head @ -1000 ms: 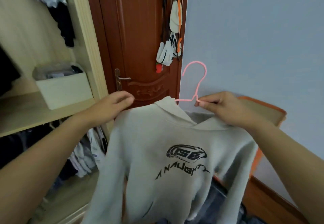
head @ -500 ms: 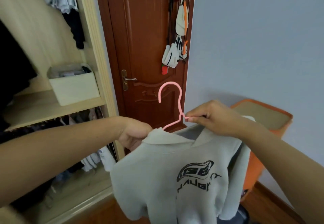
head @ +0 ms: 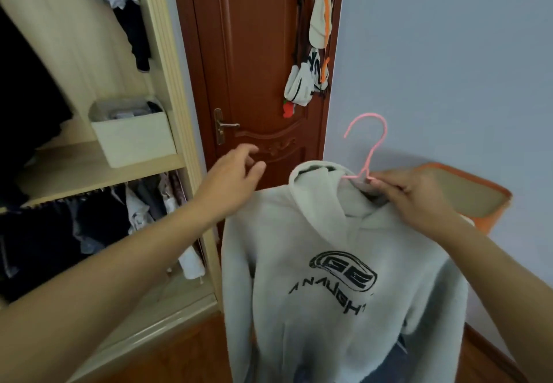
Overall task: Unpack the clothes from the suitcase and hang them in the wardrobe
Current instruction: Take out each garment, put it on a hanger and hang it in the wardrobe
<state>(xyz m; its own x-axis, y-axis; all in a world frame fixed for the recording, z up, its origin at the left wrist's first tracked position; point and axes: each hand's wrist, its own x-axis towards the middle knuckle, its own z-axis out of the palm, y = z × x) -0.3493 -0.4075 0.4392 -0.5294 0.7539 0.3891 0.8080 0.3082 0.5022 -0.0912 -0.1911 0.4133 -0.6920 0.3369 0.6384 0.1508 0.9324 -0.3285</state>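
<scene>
Pale grey printed hoodie (head: 338,278) hanging upright on pink wire hanger (head: 368,152)

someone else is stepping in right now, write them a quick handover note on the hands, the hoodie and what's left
Left hand: open, free, beside the hoodie's shoulder.
Right hand: pinches the pink hanger at its neck, carrying the grey hoodie.
Hoodie is on the hanger, held up in front of the door; wardrobe stands open to the left.
Done: hoodie put on hanger.
Left: hook it onto a wardrobe rail. The suitcase is not clearly in view.
</scene>
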